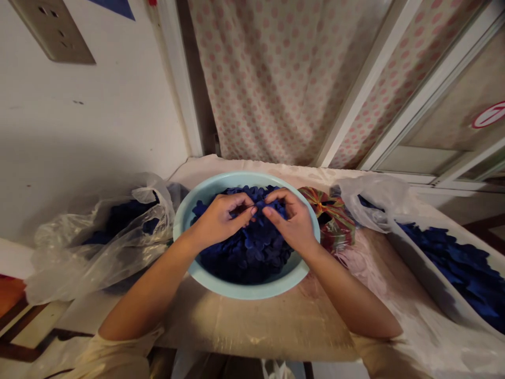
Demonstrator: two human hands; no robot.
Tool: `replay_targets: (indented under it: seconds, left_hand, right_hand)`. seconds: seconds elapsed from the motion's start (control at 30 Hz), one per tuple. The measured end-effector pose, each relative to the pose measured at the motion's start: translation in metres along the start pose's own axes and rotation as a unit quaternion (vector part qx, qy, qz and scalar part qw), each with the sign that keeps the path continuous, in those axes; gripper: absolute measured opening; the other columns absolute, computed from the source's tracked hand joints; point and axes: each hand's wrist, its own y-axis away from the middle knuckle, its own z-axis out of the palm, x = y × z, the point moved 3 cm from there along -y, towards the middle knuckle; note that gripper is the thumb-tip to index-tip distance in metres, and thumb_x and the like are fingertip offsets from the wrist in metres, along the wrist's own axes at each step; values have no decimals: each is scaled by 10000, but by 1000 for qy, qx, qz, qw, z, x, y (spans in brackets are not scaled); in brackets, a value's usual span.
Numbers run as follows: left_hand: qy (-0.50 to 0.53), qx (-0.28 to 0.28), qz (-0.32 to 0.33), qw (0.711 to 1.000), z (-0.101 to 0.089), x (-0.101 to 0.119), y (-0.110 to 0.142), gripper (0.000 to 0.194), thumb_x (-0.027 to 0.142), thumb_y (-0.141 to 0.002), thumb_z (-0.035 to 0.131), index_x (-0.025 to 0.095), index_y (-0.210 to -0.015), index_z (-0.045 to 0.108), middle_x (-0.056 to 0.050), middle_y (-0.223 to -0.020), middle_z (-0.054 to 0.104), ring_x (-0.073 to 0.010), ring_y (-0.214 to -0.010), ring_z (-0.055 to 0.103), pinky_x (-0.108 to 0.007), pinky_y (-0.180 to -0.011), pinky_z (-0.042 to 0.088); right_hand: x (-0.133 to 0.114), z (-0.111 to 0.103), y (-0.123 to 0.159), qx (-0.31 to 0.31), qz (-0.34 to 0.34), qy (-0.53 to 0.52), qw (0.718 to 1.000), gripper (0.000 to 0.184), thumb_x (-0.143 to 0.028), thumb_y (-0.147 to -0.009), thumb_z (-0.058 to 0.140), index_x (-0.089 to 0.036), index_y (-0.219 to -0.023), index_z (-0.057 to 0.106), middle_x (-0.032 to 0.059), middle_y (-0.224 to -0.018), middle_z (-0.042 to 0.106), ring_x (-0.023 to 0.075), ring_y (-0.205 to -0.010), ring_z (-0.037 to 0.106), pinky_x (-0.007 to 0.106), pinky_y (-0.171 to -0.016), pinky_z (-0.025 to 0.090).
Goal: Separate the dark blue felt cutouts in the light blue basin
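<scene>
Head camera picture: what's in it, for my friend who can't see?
The left hand and the right hand touch dark blue artificial petals heaped in a pale blue basin. A clear plastic bag of petals sits left, a white tray of them right.

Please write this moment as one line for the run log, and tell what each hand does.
left hand: fingertips among dark blue petals / right hand: fingertips at same petals / basin: pale blue plastic basin

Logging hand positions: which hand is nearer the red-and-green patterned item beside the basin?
Right. The right hand is over the basin, inside the rim nearest the patterned item; the left hand is farther off, over the dark blue petals.
</scene>
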Motion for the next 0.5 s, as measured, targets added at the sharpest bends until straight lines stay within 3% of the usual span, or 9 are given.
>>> replay_targets:
  seconds: [0.1, 0.5]
  left_hand:
    - [29, -20, 9, 999, 1, 2, 0, 156, 266, -839, 512, 139, -758, 553, 13, -594, 600, -75, -529, 571, -158, -508, 452]
    - [35, -38, 43, 998, 1, 4, 0, 142, 229, -851, 514, 130, -770, 577, -12, -663, 622, -85, -614, 605, -173, -595, 475]
  right_hand:
    - [-1, 6, -1, -64, 4, -7, 998, 133, -300, -722, 684, -208, -755, 596, 9, -758, 617, 155, -767, 573, 319, -753, 441]
    - [2, 4, -3, -98, 14, -92, 991, 131, -284, -776, 634, -195, -683, 607, 0, -732, 593, 120, -721, 557, 273, -700, 445]
